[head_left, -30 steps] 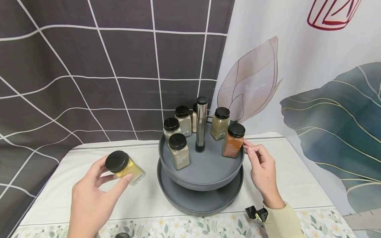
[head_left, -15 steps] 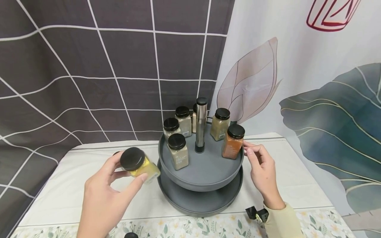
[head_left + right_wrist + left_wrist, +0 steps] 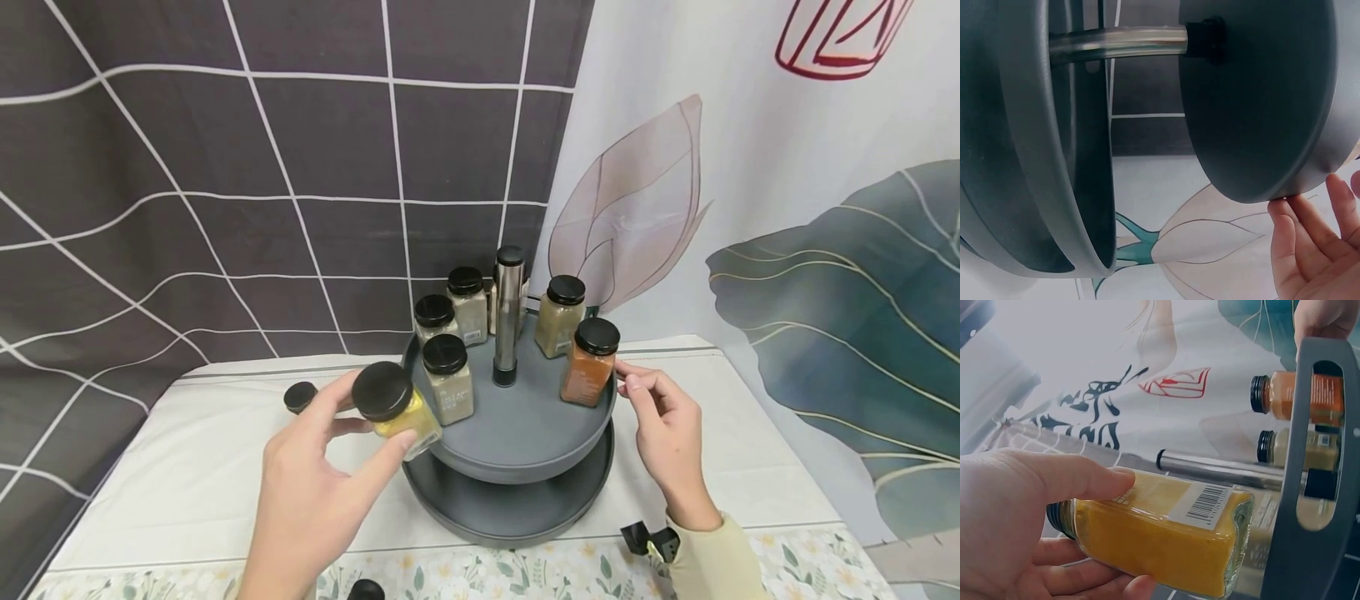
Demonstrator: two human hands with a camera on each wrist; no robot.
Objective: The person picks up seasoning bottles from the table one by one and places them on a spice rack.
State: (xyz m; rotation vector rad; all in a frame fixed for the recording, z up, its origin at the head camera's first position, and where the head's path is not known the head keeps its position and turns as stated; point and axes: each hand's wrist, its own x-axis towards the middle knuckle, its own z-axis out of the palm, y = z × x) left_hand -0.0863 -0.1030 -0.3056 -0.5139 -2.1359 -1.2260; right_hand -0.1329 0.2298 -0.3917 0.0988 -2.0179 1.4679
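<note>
In my left hand (image 3: 330, 479) I grip a square glass jar of yellow powder (image 3: 408, 423), tilted, its black lid up and leftward. A barcode label shows on the jar (image 3: 1166, 531) in the left wrist view. Its base is just outside the left rim of the upper grey tray (image 3: 517, 433) of a two-tier turntable. My right hand (image 3: 667, 433) touches that tray's right rim with its fingertips (image 3: 1279, 206), beside an orange spice jar (image 3: 588, 372). A beige spice jar (image 3: 450, 392) stands at the tray's front left.
Several more black-lidded jars, one olive-coloured (image 3: 558, 325), stand around the tray's steel post (image 3: 508, 317). The lower tray (image 3: 517, 521) sits beneath. Behind my left hand a black lid (image 3: 300, 397) shows on the white cloth (image 3: 187, 475). A dark grid-patterned curtain (image 3: 315, 150) hangs behind.
My left hand has carried the yellow jar rightward to the turntable, uncovering a black lid behind it. The upper tray has turned slightly clockwise. My right hand stays at the rim.
</note>
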